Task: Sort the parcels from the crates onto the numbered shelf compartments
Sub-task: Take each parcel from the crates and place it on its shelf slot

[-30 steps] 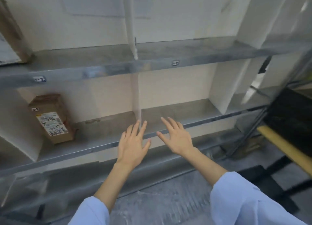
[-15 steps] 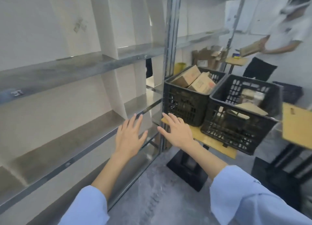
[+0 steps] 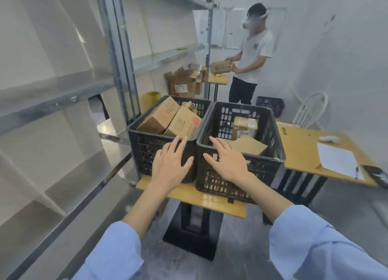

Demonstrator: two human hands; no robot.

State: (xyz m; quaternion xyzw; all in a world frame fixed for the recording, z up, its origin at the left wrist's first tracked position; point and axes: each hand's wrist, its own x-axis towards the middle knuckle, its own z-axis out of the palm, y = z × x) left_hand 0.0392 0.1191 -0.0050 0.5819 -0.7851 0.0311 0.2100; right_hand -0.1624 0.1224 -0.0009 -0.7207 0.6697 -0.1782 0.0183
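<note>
Both arms reach forward, palms down: left hand (image 3: 171,164) and right hand (image 3: 227,163) hover with fingers spread and grip empty before two crates (image 3: 241,174) of parcels (image 3: 184,123) at the surface's (image 3: 189,193) near edge.

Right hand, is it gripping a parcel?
No, the right hand is open with straight fingers at the near rim of the right crate, holding nothing.

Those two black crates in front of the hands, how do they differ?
The left crate is crammed with tilted boxes poking above its rim; the right crate looks part-empty, its parcels sitting below the rim, inner wall showing. Both are black slotted plastic, side by side on the wooden table.
</note>
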